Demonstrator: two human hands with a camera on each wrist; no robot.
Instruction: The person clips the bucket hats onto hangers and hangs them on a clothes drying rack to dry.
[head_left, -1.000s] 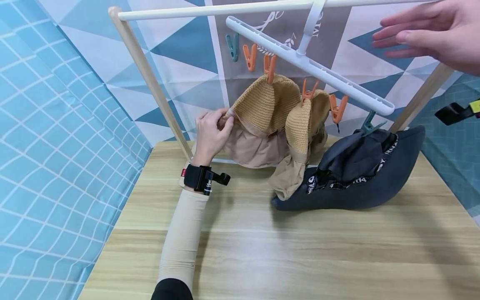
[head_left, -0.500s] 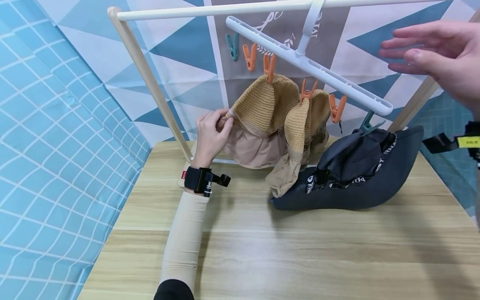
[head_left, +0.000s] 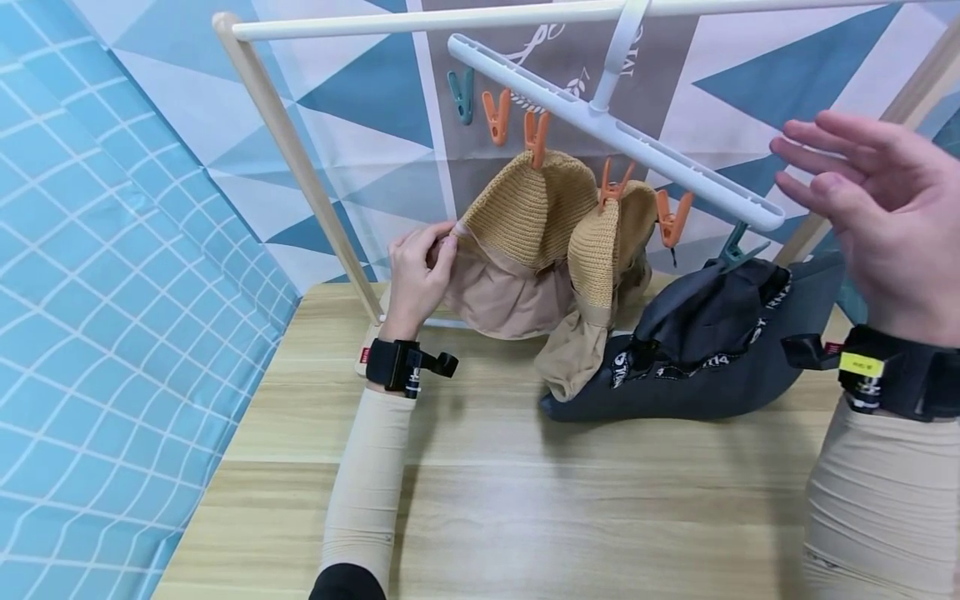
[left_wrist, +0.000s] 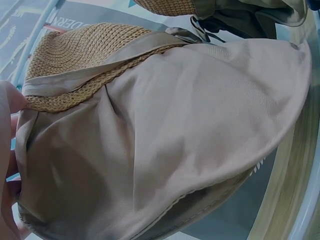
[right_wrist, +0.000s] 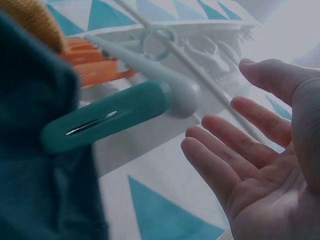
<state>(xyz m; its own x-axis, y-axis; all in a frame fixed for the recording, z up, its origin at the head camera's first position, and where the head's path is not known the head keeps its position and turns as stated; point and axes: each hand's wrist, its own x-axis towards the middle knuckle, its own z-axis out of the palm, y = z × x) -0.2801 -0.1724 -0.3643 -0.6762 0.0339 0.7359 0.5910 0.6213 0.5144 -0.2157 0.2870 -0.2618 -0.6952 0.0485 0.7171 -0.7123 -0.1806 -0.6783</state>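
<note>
In the head view, my left hand [head_left: 418, 271] pinches the edge of a straw sun hat [head_left: 517, 225] with a wide beige cloth brim [left_wrist: 200, 110]. An orange clothespin [head_left: 536, 137] holds that hat under a white clip hanger [head_left: 600, 117]. Beside it, a second straw hat [head_left: 595, 258] with beige cloth hangs from another orange clothespin [head_left: 613, 187]. A dark bucket-type hat [head_left: 705, 375] hangs at the right from a green clothespin [head_left: 738, 248], its brim low by the table. My right hand [head_left: 892, 208] is in the air right of the hanger's end, fingers spread and holding nothing.
A white rod [head_left: 427, 21] on a wooden frame [head_left: 307, 175] carries the hanger. A teal clothespin [head_left: 462, 96] and two orange clothespins [head_left: 497, 117] hang without hats. Below lies a wood-grain table [head_left: 480, 483]; a blue checked cloth [head_left: 112, 292] hangs at left.
My right hand has come down from the top right corner, bringing its wrist and forearm into view. The left hand keeps its pinch on the straw hat.
</note>
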